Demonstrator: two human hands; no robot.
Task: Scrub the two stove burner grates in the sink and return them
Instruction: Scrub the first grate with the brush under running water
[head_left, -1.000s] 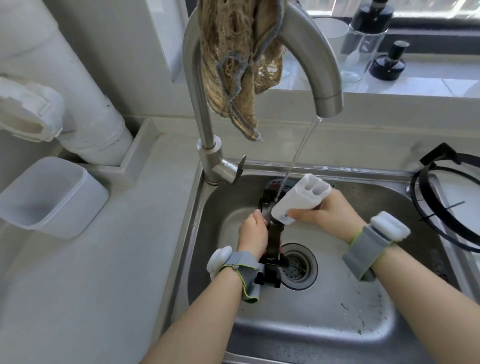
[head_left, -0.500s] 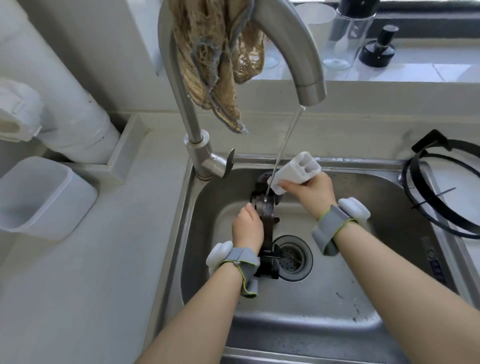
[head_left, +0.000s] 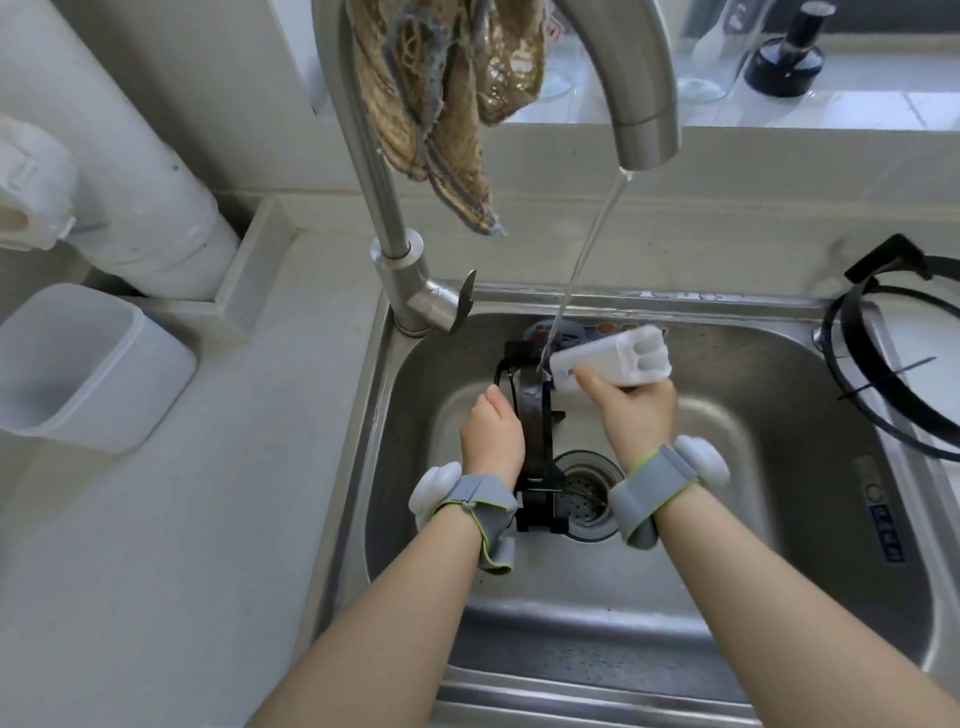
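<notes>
**While the left hand props the grate on edge, the scrubber meets its 12 o'clock end**

Because the burner grate (head_left: 537, 447) stands on its edge in the sink (head_left: 831, 519), its long axis runs from 12 o'clock, under the water stream (head_left: 582, 249), to 6 o'clock beside the drain strainer (head_left: 587, 493). That line is what the next stroke turns on.

The left hand (head_left: 491, 434) sits at the grate's 9 o'clock side, about midway along. Its thumb lies on top and its fingers curl round the rim, mostly hidden behind the hand.

The right hand (head_left: 636, 415) is at the grate's 2 o'clock. Its fingers are wrapped tight round a white scrubber (head_left: 613, 358), with the thumb pressed on the near face. The scrubber's working end points toward 9 o'clock and touches the grate just where the stream lands.

My judgement is that scrubbing is under way on the far end only. To cover the rest, the right hand would need to draw toward 6 o'clock along the axis, or the left would have to turn the grate.

The second grate (head_left: 836, 358) lies on the desk at the sink's 3 o'clock, well apart from both hands and nearer the right.
</notes>
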